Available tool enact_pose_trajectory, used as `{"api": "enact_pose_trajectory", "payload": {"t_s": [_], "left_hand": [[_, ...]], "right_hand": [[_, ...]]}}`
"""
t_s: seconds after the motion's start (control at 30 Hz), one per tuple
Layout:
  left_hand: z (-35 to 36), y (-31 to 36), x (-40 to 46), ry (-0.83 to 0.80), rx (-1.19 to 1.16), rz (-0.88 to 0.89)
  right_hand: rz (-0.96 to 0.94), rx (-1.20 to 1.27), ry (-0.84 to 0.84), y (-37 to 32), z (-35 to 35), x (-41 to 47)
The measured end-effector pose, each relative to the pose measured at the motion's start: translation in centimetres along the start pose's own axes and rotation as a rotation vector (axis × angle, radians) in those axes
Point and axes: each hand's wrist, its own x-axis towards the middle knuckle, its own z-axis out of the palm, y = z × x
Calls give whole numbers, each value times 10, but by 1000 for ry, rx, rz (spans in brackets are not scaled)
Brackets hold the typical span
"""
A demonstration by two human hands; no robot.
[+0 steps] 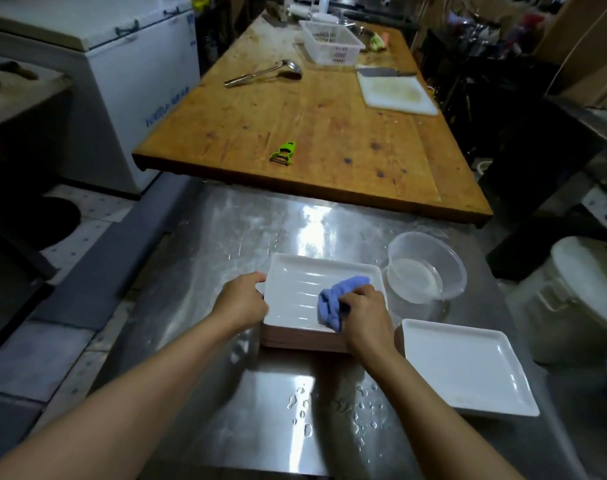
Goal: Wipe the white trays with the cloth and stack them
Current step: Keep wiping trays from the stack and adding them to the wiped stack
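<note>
one head-worn view looks forward and down, close over the steel counter (225, 237).

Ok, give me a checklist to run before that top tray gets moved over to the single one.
1. Left hand holds top tray at its left edge: ok.
2. Right hand grips blue cloth, lying in the tray: ok.
3. Tray wiped dry: cannot tell.
4. Single tray on the right lies flat, top bare: ok.
5. Clear bowl beside the stack, apart from the single tray: ok.
6. Steel counter dry: not ok, droplets near the front.

Two bare forearms, sleeveless to the frame's edge; left hand (241, 299) and right hand (366, 315) without gloves, rings or watches.
</note>
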Motion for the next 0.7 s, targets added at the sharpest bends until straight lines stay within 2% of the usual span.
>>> {"api": "enact_pose_trajectory", "payload": {"t_s": [0.23,0.33,0.43,0.7], "left_hand": [[1,-2,-1,24,-75,-20],[5,-1,-4,49,-45,4],[6,1,-3,15,5,24],[11,4,0,-9,141,-19]], "right_hand": [[-279,36,-75,-42,36,-2],[-297,92,-60,-61,51,4],[-358,8,-15,-67,57,17],[-335,-190,82,-58,48,45]]}}
